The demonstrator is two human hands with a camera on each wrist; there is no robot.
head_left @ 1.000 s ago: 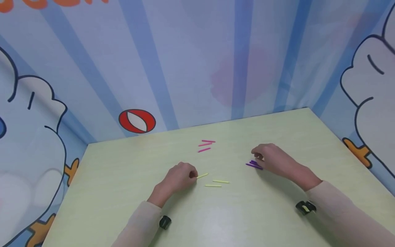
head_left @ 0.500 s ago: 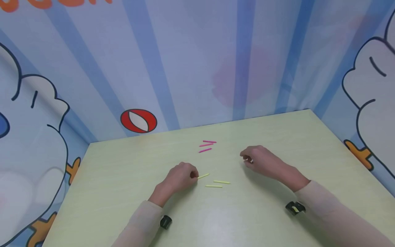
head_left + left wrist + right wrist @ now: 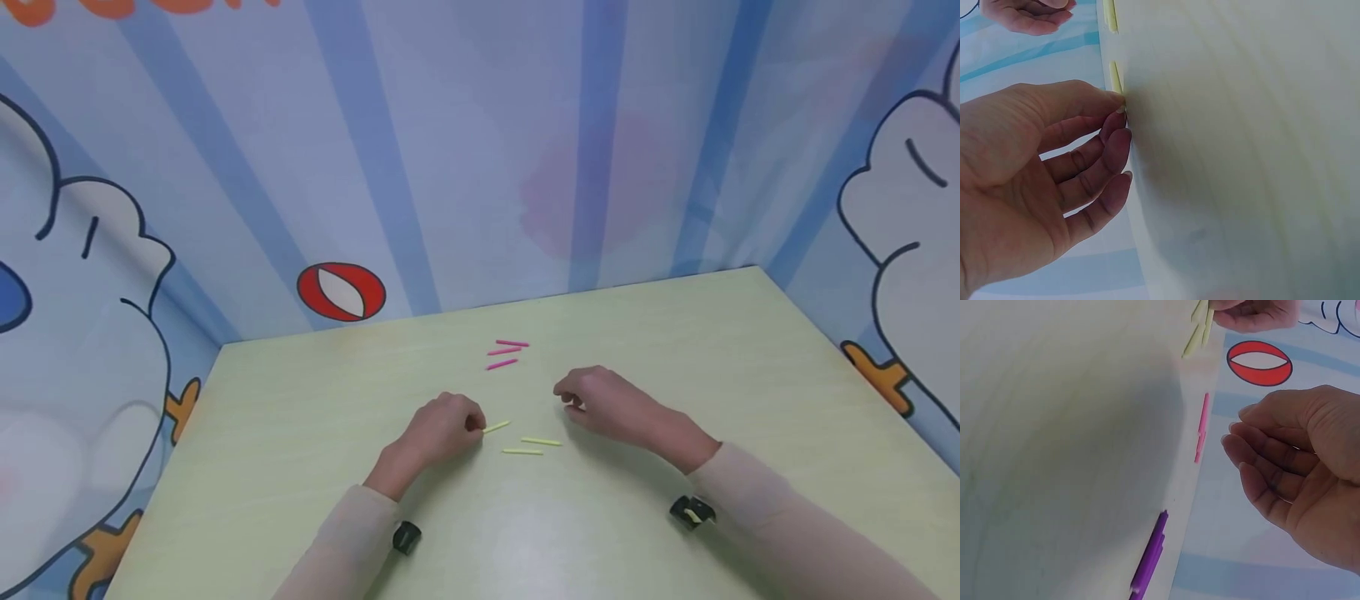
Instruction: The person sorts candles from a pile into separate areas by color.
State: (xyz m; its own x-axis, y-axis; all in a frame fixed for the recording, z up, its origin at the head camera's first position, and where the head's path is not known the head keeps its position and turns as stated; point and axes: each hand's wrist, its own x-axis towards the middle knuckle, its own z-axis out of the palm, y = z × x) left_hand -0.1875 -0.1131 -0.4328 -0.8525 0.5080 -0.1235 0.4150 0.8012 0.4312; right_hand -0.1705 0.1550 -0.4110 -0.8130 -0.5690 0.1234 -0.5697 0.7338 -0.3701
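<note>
My left hand [image 3: 441, 427] pinches the end of a thin yellow stick [image 3: 497, 427] between thumb and forefinger, low over the table. In the left wrist view that stick [image 3: 1115, 76] juts out past the fingertips. Two more yellow sticks, one behind [image 3: 542, 442] and one nearer [image 3: 522, 452], lie just right of it. My right hand [image 3: 613, 406] hovers to their right, fingers loosely curled, holding nothing. Several purple sticks [image 3: 1149, 556] lie together on the table in the right wrist view; in the head view the right hand hides them.
Three pink sticks [image 3: 502, 364] lie farther back on the pale table [image 3: 360, 375]. A printed backdrop [image 3: 465, 167] with blue stripes and a red ball stands along the table's back edge and continues at both sides. Both sleeves carry a small black device.
My right hand has left the purple sticks and moved left, toward the yellow ones. The left hand keeps its pinch on the yellow stick and stays almost in place.
</note>
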